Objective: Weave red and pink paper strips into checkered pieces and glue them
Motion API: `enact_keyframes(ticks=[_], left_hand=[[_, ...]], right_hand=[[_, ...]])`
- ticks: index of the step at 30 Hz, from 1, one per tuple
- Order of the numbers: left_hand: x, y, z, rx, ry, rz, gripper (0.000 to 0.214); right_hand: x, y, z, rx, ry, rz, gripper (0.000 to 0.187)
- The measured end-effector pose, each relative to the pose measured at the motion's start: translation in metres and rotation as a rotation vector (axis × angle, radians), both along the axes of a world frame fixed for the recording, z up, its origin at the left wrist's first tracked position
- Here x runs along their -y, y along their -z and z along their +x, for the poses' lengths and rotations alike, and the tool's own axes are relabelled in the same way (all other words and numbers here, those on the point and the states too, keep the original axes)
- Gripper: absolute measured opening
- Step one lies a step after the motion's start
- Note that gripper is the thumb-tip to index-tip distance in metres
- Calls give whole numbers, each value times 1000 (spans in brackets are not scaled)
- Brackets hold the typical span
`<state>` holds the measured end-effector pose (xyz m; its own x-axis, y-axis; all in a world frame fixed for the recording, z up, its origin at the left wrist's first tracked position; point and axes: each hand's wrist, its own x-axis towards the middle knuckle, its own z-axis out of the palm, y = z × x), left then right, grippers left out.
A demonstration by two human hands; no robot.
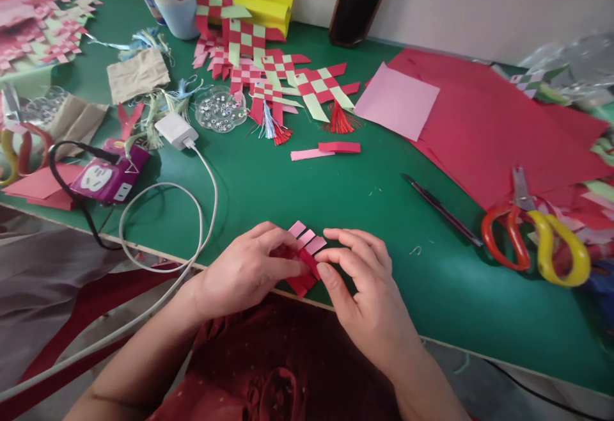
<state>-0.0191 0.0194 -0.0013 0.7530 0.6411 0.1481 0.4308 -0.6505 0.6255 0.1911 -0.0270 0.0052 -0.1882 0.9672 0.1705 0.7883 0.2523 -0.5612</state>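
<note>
Close to the table's front edge lies a small piece of woven paper strips (307, 275), red with several pink ends (305, 238) fanning out at its far side. My left hand (252, 267) presses on it from the left, fingers closed over the red part. From the right, my right hand (359, 280) grips the edge of a red strip between thumb and index finger, its other fingers curved. Part of the weave is hidden under my left fingers. Beyond the hands, a pink strip (311, 155) and a red strip (339, 147) lie overlapping.
Orange-and-yellow scissors (535, 235) and a dark pen (441, 210) lie right, beside red paper sheets (499, 127). Finished woven paper fish (321, 88) and a tray of googly eyes (220, 109) lie behind. A white cable (213, 197) loops at left near a purple power adapter (110, 171).
</note>
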Motion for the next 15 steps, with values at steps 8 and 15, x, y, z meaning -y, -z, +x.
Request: enact_keyframes(ticks=[8,15], left_hand=[[0,0,0,2,0,-13,31],[-1,0,1,17,-11,-1,29]], right_hand=[[3,4,-4,171,56,-2,18],[4,2,-7,197,41,-41,22]])
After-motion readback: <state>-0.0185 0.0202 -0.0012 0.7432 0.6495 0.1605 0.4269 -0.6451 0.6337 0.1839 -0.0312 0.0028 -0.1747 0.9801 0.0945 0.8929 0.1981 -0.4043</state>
